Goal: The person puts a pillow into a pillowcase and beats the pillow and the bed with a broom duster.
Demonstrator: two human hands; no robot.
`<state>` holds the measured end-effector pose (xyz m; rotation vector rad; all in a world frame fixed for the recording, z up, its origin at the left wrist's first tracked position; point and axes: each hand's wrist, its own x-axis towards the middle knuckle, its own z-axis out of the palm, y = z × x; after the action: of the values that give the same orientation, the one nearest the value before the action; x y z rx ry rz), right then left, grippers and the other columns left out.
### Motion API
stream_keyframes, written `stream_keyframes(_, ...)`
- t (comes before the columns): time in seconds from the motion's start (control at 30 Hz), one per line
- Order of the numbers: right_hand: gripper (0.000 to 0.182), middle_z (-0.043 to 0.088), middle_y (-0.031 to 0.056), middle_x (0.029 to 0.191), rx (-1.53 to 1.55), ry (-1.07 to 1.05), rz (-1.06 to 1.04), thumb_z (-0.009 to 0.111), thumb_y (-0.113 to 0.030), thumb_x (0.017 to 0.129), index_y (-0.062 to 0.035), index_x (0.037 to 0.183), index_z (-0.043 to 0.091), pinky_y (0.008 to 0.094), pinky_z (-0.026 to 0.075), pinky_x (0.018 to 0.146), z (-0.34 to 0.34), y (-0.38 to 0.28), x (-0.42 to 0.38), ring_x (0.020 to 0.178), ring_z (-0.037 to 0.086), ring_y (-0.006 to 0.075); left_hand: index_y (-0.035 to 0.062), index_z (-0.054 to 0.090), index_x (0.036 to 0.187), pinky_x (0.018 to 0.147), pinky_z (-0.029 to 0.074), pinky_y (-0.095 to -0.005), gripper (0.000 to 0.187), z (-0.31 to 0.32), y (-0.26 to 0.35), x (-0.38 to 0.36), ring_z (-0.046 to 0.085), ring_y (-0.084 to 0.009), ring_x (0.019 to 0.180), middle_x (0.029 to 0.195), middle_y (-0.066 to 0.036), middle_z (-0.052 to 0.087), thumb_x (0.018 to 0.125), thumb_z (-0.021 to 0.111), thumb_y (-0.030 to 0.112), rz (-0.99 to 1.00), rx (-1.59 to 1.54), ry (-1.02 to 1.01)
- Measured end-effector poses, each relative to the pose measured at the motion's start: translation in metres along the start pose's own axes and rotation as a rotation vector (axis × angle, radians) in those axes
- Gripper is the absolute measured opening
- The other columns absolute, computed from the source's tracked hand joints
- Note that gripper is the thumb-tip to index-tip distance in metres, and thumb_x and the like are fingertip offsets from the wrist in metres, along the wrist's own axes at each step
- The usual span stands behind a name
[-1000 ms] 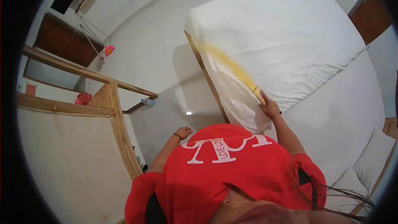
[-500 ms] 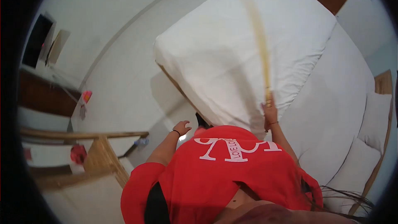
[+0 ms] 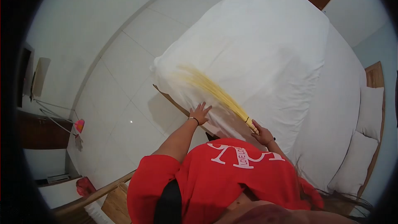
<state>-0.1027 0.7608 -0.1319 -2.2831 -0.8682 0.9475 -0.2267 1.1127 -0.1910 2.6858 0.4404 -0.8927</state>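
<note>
My right hand [image 3: 263, 133] is wrapped round the bound handle end of a yellow stick broom [image 3: 222, 96]. The broom's thin bristles fan out to the left over the bed [image 3: 265, 37], and their tips are blurred by motion. A white sheet covers the mattress and shows creases. My left hand [image 3: 200, 113] has its fingers spread and rests at the bed's near side edge, on or just over the sheet. It holds nothing.
Two white pillows [image 3: 370, 110] lie by the wooden headboard [image 3: 374, 76] on the right. A wooden frame [image 3: 114, 199] stands at lower left, close to my left elbow. Pale floor tiles [image 3: 120, 83] run along the bed's left. A pink item [image 3: 79, 125] hangs near the left wall.
The broom has swung from pointing away across the bed to pointing left, toward the corner. My left hand has moved forward from my side to the bed's edge.
</note>
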Motion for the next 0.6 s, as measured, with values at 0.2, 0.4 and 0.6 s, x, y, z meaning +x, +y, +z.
stream_keyframes(0.2,0.074,0.060,0.0196,0.112,0.578,0.815,0.246,0.065,-0.014,0.078,-0.0125,0.142,0.026,0.0335,0.047,0.083,0.006,-0.024,0.041,0.099,0.060,0.0258,0.0394,0.008,0.143,0.103,0.021,-0.0611,0.081,-0.015,-0.007,0.002,0.010,-0.0241,0.139,0.152,-0.001,-0.001,0.080,0.060,0.044,0.039,-0.005,-0.141)
stream_keyframes(0.4,0.077,0.061,0.0252,0.100,-0.117,-0.133,0.078,0.065,-0.030,0.077,-0.0207,0.142,0.024,0.0436,0.047,0.081,0.037,-0.007,0.014,0.095,0.058,0.0414,0.0381,0.009,0.143,0.103,0.023,-0.0597,0.082,0.008,-0.015,0.008,0.011,-0.0247,0.139,0.152,-0.004,0.003,0.080,0.061,0.043,0.043,0.066,-0.105)
stream_keyframes(0.6,0.073,0.056,0.0239,0.114,0.555,0.545,0.218,0.064,-0.022,0.079,-0.0205,0.141,0.027,0.0406,0.048,0.083,0.018,-0.021,0.006,0.100,0.059,0.0361,0.0328,0.016,0.143,0.104,0.026,-0.0537,0.081,0.060,-0.029,-0.013,0.019,-0.0325,0.136,0.150,-0.011,0.011,0.078,0.064,0.041,0.009,-0.130,0.021)
